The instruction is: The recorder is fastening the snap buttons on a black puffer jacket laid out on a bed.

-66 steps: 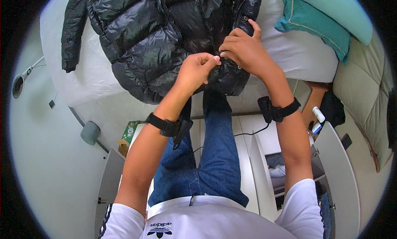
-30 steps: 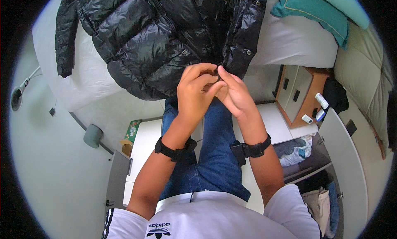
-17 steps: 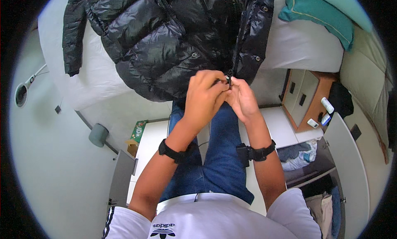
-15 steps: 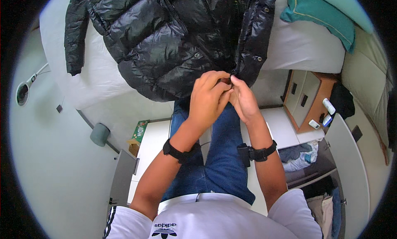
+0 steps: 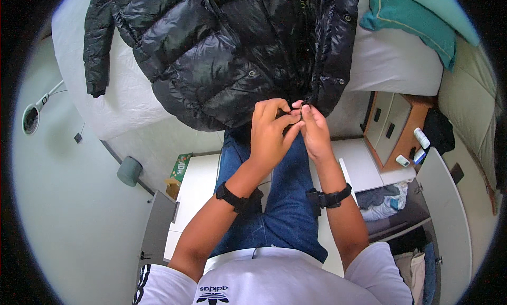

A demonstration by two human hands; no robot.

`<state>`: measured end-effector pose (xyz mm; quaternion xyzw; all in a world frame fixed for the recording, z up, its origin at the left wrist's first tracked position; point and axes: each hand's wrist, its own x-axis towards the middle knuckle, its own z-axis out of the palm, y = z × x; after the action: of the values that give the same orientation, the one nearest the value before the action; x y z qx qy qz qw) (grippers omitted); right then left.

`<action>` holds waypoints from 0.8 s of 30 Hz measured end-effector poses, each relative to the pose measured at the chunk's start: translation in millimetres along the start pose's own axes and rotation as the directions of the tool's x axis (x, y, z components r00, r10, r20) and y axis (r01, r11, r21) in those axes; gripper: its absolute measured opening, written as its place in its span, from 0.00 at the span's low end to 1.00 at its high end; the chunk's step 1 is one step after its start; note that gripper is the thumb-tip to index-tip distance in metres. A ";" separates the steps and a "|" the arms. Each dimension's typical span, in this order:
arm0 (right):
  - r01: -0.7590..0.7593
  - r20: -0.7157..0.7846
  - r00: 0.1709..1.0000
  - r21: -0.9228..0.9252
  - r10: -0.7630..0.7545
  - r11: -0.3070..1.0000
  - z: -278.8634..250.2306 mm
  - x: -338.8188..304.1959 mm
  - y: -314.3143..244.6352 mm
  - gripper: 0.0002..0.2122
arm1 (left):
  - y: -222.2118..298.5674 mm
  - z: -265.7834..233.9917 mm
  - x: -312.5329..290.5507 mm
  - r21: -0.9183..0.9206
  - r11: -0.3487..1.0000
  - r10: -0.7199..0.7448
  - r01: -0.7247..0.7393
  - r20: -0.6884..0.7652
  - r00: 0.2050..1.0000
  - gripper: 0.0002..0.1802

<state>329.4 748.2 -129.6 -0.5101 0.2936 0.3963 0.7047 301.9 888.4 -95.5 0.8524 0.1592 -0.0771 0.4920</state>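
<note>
In the head view, a person's left hand (image 5: 268,135) and right hand (image 5: 317,137) are pinching the front edge of a black puffer jacket (image 5: 198,57) near the zipper's (image 5: 315,75) lower end, the garment lying across a white-sheeted bed (image 5: 124,96) near a teal pillow (image 5: 412,22).

Left hand (image 5: 268,131), right hand (image 5: 316,133) close together, fingers (image 5: 273,106) bent; forearms (image 5: 207,234) angled inward.

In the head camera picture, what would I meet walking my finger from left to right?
Black jacket sleeve, rounded grey-green object, green box, left hand, right hand, brown cabinet, beige quilted fabric.
</note>
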 end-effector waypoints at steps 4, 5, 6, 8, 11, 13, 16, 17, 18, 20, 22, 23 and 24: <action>0.052 -0.009 0.999 -0.068 -0.053 0.996 -7.1 4.0 2.6 0.16 | -11.8 5.7 -6.7 -0.232 0.951 -0.186 0.205 0.101 0.977 0.05; 0.075 0.081 0.994 -0.065 -0.070 0.995 -10.7 5.2 0.3 0.15 | -23.3 -0.7 -2.8 -0.201 0.967 -0.158 0.154 -0.005 0.987 0.05; 0.074 0.080 0.994 -0.064 -0.069 0.995 -13.6 5.5 -2.3 0.15 | -35.8 -7.2 3.3 -0.169 0.980 -0.123 0.104 -0.110 0.986 0.06; 0.001 0.184 0.983 -0.086 0.015 0.996 -17.1 3.1 -11.9 0.15 | -52.8 -28.2 25.4 0.033 0.998 0.062 -0.059 -0.102 0.993 0.10; -0.069 0.271 0.958 -0.106 0.096 0.992 -28.4 3.9 -22.9 0.15 | -67.6 -46.3 71.5 0.451 0.811 0.272 -0.372 0.272 0.923 0.15; -0.081 0.286 0.952 -0.111 0.110 0.991 -34.2 5.3 -26.3 0.15 | -79.8 -48.0 96.4 0.608 0.621 0.258 -0.494 0.436 0.862 0.15; -0.102 0.309 0.941 -0.125 0.136 0.987 -36.2 5.1 -32.2 0.15 | -102.3 -58.2 121.5 0.538 0.595 0.312 -0.598 0.531 0.788 0.12; -0.113 0.313 0.938 -0.133 0.150 0.985 -36.7 4.9 -34.6 0.15 | -106.1 -62.3 125.2 0.359 0.745 0.301 -0.562 0.571 0.764 0.12; -0.113 0.307 0.940 -0.141 0.152 0.984 -36.1 3.0 -38.6 0.15 | -104.2 -63.7 126.2 0.158 0.858 0.306 -0.489 0.608 0.732 0.12; -0.104 0.331 0.931 -0.162 0.153 0.981 -30.0 2.3 -41.0 0.15 | -100.0 -67.7 119.9 0.042 0.918 0.293 -0.394 0.596 0.748 0.11; -0.092 0.322 0.935 -0.188 0.149 0.978 -28.6 3.8 -38.6 0.15 | -74.5 -79.4 116.9 0.051 0.950 0.224 -0.307 0.572 0.789 0.11; -0.078 0.321 0.936 -0.206 0.143 0.975 -28.5 4.7 -38.1 0.15 | -65.6 -80.5 116.1 0.038 0.962 0.204 -0.270 0.559 0.804 0.09; -0.080 0.322 0.935 -0.211 0.147 0.974 -26.1 5.9 -37.4 0.15 | -60.4 -83.8 119.1 0.036 0.963 0.202 -0.267 0.556 0.807 0.09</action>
<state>364.3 718.7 -124.3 -0.4838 0.1584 0.5442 0.6668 390.4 1012.2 -136.8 0.8341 -0.0991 -0.2647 0.4737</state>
